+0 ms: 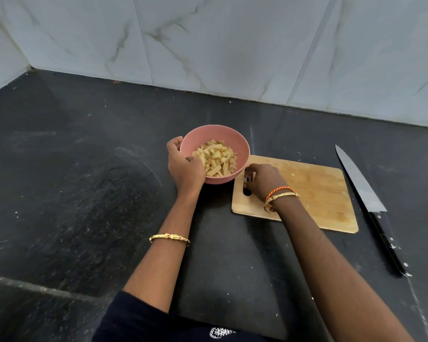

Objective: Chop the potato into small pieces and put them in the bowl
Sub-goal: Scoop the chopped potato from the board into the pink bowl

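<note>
Potato pieces [216, 157]: pale, cut small, heaped inside pink bowl, none visible elsewhere. Judged light, stiff, damp and somewhat slippery; best pinched a few at a time or moved bowl and all.

Table [84, 193]: dark speckled stone, carrying everything listed; pale marbled wall tiles [208, 45] behind.

Cutting board [314, 193]: wooden, flat on table, just right of bowl, left edge nearly touching bowl; handle slot at left end; no potato left on it beyond faint specks. Chopping judged finished, task near its end.

Knife [366, 201]: long dark blade, black handle, flat on table just right of board, untouched.

Bowl [232, 141]: pink, upright on table. Judged light, smooth-walled, rigid; best taken by rim or cupped at side.

Left hand [183, 166]: wrapped round near-left side of bowl, fingers curled over rim, grip clamped on bowl.

Right hand [265, 181]: resting at board's slot end, fingers bent toward slot; grip hidden under knuckles, cannot tell whether closed on anything.

Bangles: gold on left forearm [169, 237]; gold with orange cord at right wrist [281, 195].
</note>
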Demonstrator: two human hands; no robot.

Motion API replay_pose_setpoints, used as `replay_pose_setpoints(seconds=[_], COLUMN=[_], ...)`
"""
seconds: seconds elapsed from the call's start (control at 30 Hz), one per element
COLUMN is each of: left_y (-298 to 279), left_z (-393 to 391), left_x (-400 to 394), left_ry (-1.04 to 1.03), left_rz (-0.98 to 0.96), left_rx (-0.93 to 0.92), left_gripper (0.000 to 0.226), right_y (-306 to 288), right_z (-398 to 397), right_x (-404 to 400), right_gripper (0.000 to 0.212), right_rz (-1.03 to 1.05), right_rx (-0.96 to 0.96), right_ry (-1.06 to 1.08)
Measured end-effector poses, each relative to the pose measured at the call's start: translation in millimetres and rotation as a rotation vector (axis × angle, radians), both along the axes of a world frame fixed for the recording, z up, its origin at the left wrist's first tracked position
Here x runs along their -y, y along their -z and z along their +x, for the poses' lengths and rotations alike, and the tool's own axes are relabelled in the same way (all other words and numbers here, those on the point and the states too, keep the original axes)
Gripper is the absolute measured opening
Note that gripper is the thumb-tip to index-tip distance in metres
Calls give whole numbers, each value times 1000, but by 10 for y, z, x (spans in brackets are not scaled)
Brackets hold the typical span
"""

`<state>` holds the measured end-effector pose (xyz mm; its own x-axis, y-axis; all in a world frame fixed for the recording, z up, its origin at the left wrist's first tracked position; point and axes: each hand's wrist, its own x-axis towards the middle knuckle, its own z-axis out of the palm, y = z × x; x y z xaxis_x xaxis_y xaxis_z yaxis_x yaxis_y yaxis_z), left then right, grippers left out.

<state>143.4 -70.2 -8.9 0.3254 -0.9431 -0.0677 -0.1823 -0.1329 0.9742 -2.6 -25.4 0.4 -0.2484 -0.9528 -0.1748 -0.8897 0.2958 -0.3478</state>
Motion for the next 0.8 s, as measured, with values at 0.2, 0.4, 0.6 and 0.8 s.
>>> replay_pose_setpoints(seconds=[0.2, 0.4, 0.6, 0.8], left_y=[-23, -3, 30, 31], left_z=[1, 1, 4, 18], left_x=[-10, -8, -17, -6], left_ry=[-2, -18, -26, -20], left_rz=[9, -9, -14, -89], left_rx=[-18, -32, -45, 60], left_gripper=[50, 51, 52, 51], right_y=[-123, -547, -393, -289], right_z=[-73, -104, 75, -112], right_x=[37, -9, 109, -127], right_gripper=[24, 3, 25, 27], right_rz=[52, -585, -458, -414], right_rx=[137, 427, 409, 261], right_ry=[71, 208, 145, 152])
